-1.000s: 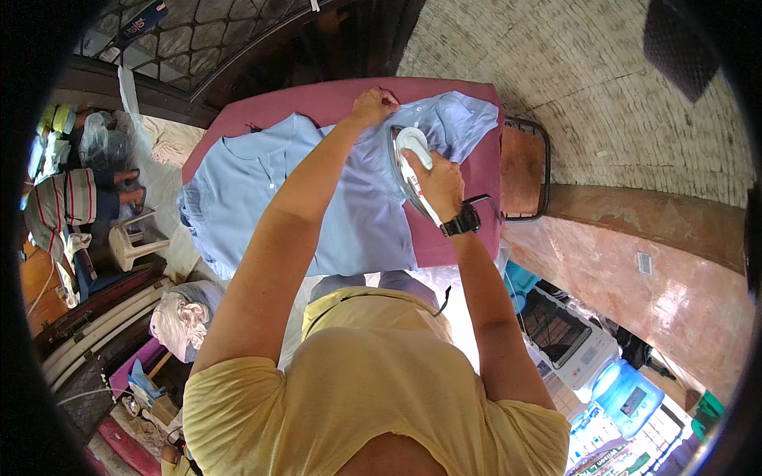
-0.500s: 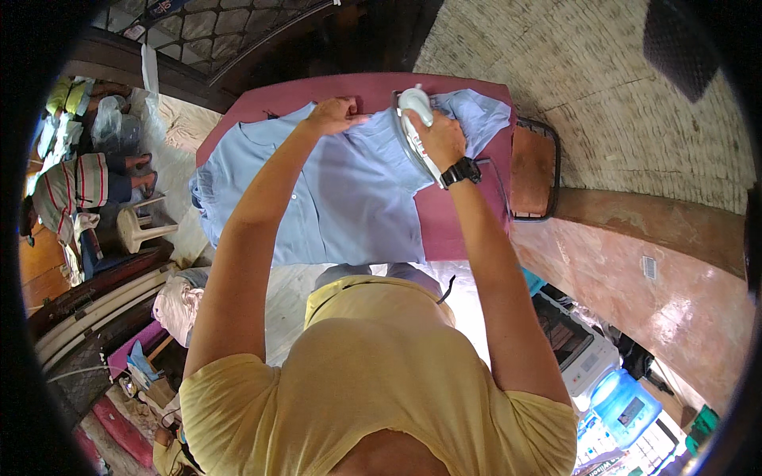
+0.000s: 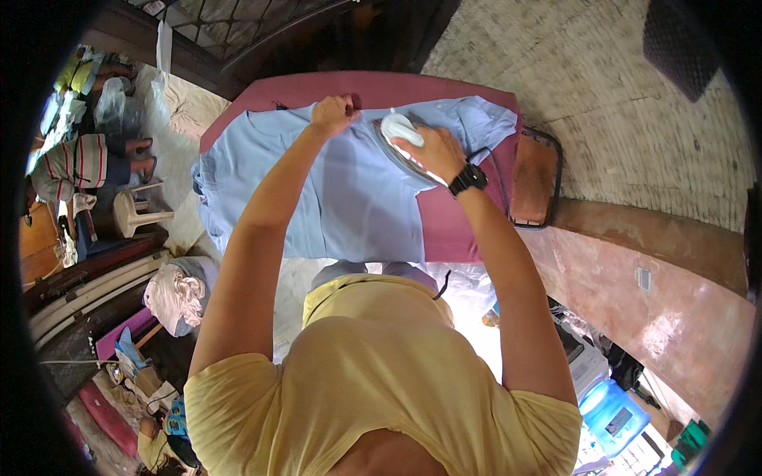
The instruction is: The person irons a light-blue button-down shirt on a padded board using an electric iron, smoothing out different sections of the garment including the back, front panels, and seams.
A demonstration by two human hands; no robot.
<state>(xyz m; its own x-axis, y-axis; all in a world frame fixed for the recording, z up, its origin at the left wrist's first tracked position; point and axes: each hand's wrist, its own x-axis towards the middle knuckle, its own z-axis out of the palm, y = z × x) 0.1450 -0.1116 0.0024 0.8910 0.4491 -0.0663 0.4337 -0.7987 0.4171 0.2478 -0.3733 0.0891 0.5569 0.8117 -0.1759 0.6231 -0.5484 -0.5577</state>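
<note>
A light blue button-front shirt [image 3: 349,198] is spread over a maroon-covered ironing board [image 3: 452,226], one sleeve stretched toward the right end. My right hand [image 3: 438,151] is wrapped round the handle of a white clothes iron [image 3: 399,128], which rests tilted on the shirt near the base of that sleeve. A black watch is on my right wrist. At the far edge of the shirt, left of the iron, my left hand [image 3: 334,115] has its fingers curled together on the cloth; the fingertips are partly hidden.
The iron's dark cord [image 3: 502,182] runs over the board's right end, beside a metal-framed brown rest [image 3: 534,176]. A dark lattice gate [image 3: 214,36] stands beyond the board. At left are a beige plastic stool [image 3: 131,210] and a person in a striped shirt [image 3: 75,168].
The iron and my right hand have slid a little left and nearer me, with the iron turned more to the left. My left fingers, stretched out before, are now curled in.
</note>
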